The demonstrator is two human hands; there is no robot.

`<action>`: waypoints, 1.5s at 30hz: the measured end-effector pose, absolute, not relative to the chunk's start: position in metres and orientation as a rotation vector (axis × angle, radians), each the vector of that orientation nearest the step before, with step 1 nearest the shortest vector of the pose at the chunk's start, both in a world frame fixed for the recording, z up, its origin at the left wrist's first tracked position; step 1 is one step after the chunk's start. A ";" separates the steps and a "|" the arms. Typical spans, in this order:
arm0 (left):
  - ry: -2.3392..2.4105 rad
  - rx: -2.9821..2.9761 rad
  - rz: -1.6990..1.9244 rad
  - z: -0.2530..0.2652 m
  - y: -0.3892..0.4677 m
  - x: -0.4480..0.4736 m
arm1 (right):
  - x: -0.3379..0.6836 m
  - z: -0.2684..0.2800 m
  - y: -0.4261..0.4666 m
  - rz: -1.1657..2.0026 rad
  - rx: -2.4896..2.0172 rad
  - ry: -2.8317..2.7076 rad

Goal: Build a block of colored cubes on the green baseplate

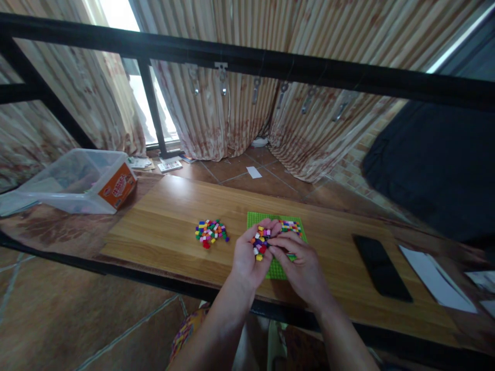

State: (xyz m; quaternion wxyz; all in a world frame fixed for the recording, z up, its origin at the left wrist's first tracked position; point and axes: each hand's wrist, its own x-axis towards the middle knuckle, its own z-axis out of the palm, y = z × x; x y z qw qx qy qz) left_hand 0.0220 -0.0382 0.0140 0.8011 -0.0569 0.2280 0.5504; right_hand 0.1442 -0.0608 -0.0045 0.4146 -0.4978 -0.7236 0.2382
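Note:
My left hand (249, 255) is cupped palm up and holds a small heap of toy bricks (261, 242) in red, yellow, purple, white and other colours. Over that palm, the thumb and fingertips of my right hand (299, 260) pinch at a brick on the heap's right side; the fingers partly cover it. Beneath both hands lies a green studded baseplate (276, 270), partly hidden by them. Rows of coloured bricks (291, 225) are set on its far right part. To the left, a loose pile of mixed bricks (211, 231) rests on the wooden board.
The wooden board (154, 226) lies on a low table. A black phone (382, 268) and white paper (436, 278) are at the right. At the left stands a clear plastic bin (83, 180) with an orange label. A black metal rail (247, 56) crosses ahead, before striped curtains.

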 end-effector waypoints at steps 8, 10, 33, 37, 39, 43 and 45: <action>0.492 -0.122 1.182 0.015 -0.039 0.022 | 0.145 0.001 -0.063 0.590 -1.276 -1.875; 0.494 -0.121 1.187 0.014 -0.039 0.022 | 0.145 0.002 -0.063 0.592 -1.268 -1.898; 0.532 -0.125 1.276 0.013 -0.037 0.019 | 0.151 -0.010 -0.056 0.701 -1.224 -1.406; 0.573 -0.139 1.291 0.012 -0.037 0.018 | 0.164 -0.019 -0.047 0.515 -1.353 -1.402; 0.587 -0.135 1.302 0.012 -0.037 0.017 | 0.171 -0.020 -0.043 0.416 -1.414 -1.405; 0.587 -0.127 1.311 0.013 -0.036 0.016 | 0.181 -0.022 -0.035 0.283 -1.454 -1.459; 0.585 -0.128 1.312 0.013 -0.036 0.016 | 0.181 -0.023 -0.033 0.265 -1.441 -1.482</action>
